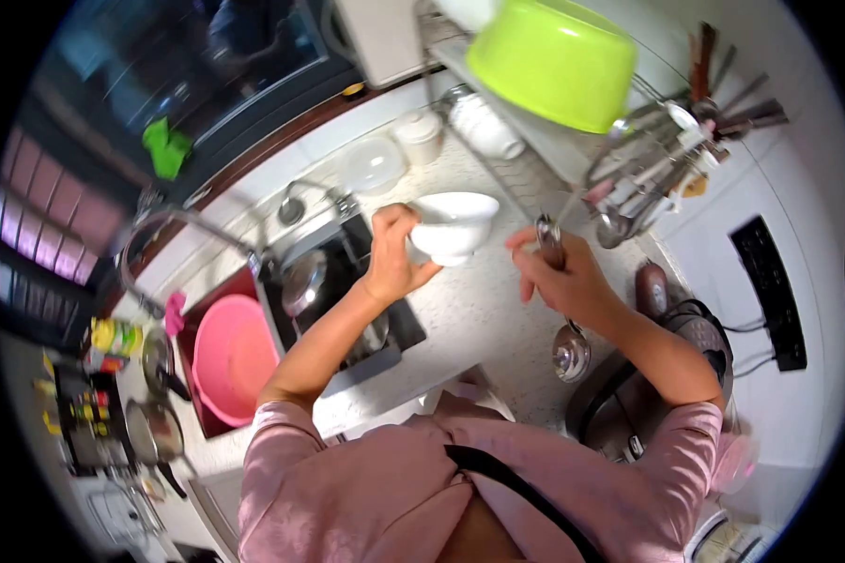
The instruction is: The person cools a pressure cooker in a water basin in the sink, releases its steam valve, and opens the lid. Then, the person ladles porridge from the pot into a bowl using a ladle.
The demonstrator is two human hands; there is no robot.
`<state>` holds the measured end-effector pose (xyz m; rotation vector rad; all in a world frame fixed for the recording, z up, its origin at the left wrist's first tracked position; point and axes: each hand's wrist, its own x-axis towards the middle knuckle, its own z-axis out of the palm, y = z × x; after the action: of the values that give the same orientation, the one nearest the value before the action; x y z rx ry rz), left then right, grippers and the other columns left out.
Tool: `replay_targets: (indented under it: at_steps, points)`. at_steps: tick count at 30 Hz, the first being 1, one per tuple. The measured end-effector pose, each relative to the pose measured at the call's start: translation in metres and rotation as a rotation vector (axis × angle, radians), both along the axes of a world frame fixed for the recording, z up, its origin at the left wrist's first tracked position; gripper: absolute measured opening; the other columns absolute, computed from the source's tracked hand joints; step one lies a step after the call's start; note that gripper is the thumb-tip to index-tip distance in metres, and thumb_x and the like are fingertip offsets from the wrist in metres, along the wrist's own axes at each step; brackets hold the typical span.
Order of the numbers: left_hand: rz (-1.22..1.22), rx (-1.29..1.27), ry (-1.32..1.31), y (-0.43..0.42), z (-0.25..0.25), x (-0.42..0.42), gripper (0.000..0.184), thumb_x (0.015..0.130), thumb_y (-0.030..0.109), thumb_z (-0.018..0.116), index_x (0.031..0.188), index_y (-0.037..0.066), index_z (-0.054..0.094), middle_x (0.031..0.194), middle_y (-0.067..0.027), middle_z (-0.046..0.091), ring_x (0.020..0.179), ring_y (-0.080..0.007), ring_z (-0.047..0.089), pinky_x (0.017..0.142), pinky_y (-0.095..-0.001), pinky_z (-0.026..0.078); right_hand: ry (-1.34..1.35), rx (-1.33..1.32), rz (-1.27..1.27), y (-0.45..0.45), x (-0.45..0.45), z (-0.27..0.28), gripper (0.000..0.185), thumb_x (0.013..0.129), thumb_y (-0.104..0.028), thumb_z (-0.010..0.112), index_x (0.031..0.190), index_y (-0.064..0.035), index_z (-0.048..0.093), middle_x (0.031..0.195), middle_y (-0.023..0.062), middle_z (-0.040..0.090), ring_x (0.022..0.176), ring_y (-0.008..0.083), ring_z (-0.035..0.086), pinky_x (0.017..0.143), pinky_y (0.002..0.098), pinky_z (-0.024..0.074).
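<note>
My left hand (396,255) grips the rim and side of a white footed bowl (460,225), thumb toward its base. The bowl is held up over the pale speckled counter (469,310), and I cannot tell whether anything is in it. To the right of the bowl, my right hand (556,272) is closed around the handle of a metal ladle (571,354). The ladle's head hangs below that hand, beside the dark rim of an appliance that looks like a rice cooker (620,403).
Left of the counter, a sink holds a pink basin (237,361) and a shiny metal pot (305,284). A green basin (554,61) stands on the upper-right shelf. Several utensils (662,174) hang on the right wall, above a black power strip (768,291). Pans (155,432) stand far left.
</note>
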<state>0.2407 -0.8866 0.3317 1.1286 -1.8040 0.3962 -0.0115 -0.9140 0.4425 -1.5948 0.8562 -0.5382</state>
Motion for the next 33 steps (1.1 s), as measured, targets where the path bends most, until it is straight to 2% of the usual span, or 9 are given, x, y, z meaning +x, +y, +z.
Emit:
replay_targets:
  at_steps: [5, 8, 9, 14, 17, 20, 26, 30, 33]
  points:
    - [-0.003, -0.203, -0.099, 0.128, 0.034, 0.055, 0.059, 0.060, 0.014, 0.080, 0.103, 0.010, 0.041, 0.100, -0.0123, 0.038, 0.091, -0.0316, 0.051, 0.073, -0.0406, 0.045, 0.000, 0.335, 0.280, 0.017, 0.096, -0.005, 0.034, 0.082, -0.031, 0.063, 0.094, 0.0009, 0.056, 0.060, 0.0106, 0.055, 0.035, 0.0058, 0.033, 0.032, 0.0231, 0.0225]
    - [0.053, -0.240, -0.159, 0.211, 0.042, 0.082, 0.047, 0.062, 0.005, 0.074, 0.099, 0.011, 0.046, 0.099, -0.0127, 0.040, 0.096, -0.0334, 0.053, 0.075, -0.0411, 0.047, 0.136, 0.271, 0.472, 0.061, 0.162, -0.010, 0.039, 0.077, -0.032, 0.068, 0.086, 0.0025, 0.053, 0.060, 0.0077, 0.052, 0.035, 0.0060, 0.033, 0.033, 0.0234, 0.0240]
    - [0.111, -0.242, -0.158, 0.239, 0.040, 0.092, 0.048, 0.063, 0.005, 0.073, 0.102, 0.011, 0.046, 0.104, -0.0143, 0.040, 0.100, -0.0358, 0.051, 0.079, -0.0431, 0.046, 0.113, 0.248, 0.500, 0.079, 0.184, -0.013, 0.033, 0.072, -0.025, 0.070, 0.073, 0.0013, 0.051, 0.056, 0.0040, 0.048, 0.036, 0.0067, 0.035, 0.033, 0.0241, 0.0257]
    - [0.589, -0.099, 0.198, 0.387, 0.038, 0.098, 0.086, 0.067, 0.013, 0.076, 0.135, 0.014, 0.022, 0.135, -0.0210, 0.029, 0.124, -0.0437, 0.034, 0.099, -0.0536, 0.034, 0.141, -0.008, 0.826, 0.193, 0.284, -0.004, 0.027, 0.072, -0.017, 0.065, 0.079, 0.0070, 0.054, 0.057, 0.0027, 0.050, 0.042, 0.0065, 0.043, 0.034, 0.0227, 0.0285]
    - [-0.102, 0.233, 1.428, 0.476, 0.012, 0.093, 0.099, 0.073, 0.029, 0.074, 0.142, 0.009, 0.006, 0.140, -0.0196, 0.025, 0.127, -0.0349, 0.035, 0.090, -0.0510, 0.047, 0.067, -0.185, 0.928, 0.272, 0.332, -0.002, 0.020, 0.072, -0.016, 0.065, 0.074, 0.0029, 0.057, 0.056, -0.0002, 0.050, 0.046, 0.0063, 0.045, 0.040, 0.0229, 0.0331]
    - [-0.439, -0.046, 1.844, 0.534, 0.002, 0.094, 0.088, 0.080, 0.032, 0.065, 0.140, 0.005, 0.007, 0.135, -0.0204, 0.034, 0.121, -0.0343, 0.044, 0.084, -0.0489, 0.052, 0.026, -0.347, 1.156, 0.331, 0.384, -0.034, 0.016, 0.073, -0.015, 0.063, 0.070, -0.0007, 0.057, 0.056, -0.0032, 0.046, 0.050, 0.0049, 0.041, 0.044, 0.0242, 0.0325]
    - [-0.139, -0.463, 1.904, 0.634, 0.004, 0.116, 0.073, 0.077, 0.021, 0.061, 0.137, 0.000, 0.024, 0.130, -0.0193, 0.043, 0.117, -0.0344, 0.047, 0.093, -0.0514, 0.044, -0.130, -0.353, 1.189, 0.439, 0.461, -0.001, 0.034, 0.083, -0.032, 0.064, 0.069, -0.0015, 0.059, 0.053, -0.0025, 0.042, 0.052, 0.0074, 0.038, 0.047, 0.0283, 0.0305]
    - [0.111, -0.655, 1.822, 0.691, -0.009, 0.135, 0.077, 0.073, 0.024, 0.061, 0.137, 0.001, 0.024, 0.128, -0.0202, 0.044, 0.114, -0.0380, 0.049, 0.084, -0.0587, 0.048, -0.749, -0.088, 1.104, 0.452, 0.527, 0.056, 0.022, 0.091, -0.015, 0.051, 0.093, 0.0038, 0.063, 0.071, 0.0057, 0.061, 0.058, 0.0076, 0.054, 0.056, 0.0223, 0.0432]
    - [0.380, -0.746, 1.790, 0.723, -0.015, 0.145, 0.081, 0.072, 0.033, 0.059, 0.136, -0.001, 0.023, 0.126, -0.0265, 0.042, 0.110, -0.0455, 0.050, 0.076, -0.0595, 0.052, -0.936, -0.496, 1.004, 0.479, 0.576, 0.060, 0.025, 0.090, -0.020, 0.052, 0.093, 0.0030, 0.063, 0.073, 0.0032, 0.062, 0.063, 0.0091, 0.054, 0.058, 0.0240, 0.0437]
